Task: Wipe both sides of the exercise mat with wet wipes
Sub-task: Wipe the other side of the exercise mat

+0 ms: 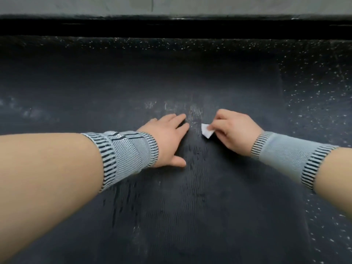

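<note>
One dark exercise mat [171, 197] lies flat on the speckled floor [314, 82], the left hand [167, 138] pressing it with straight fingers while the right hand [232, 128] pinches one folded white wet wipe [206, 131] against the mat's middle, well in from its right edge.

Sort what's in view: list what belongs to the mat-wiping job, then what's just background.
Job:
exercise mat
wet wipe, pinched by the right hand
left hand, flat on the mat

Background:
speckled floor
wrist supports on both arms
wall base
</note>
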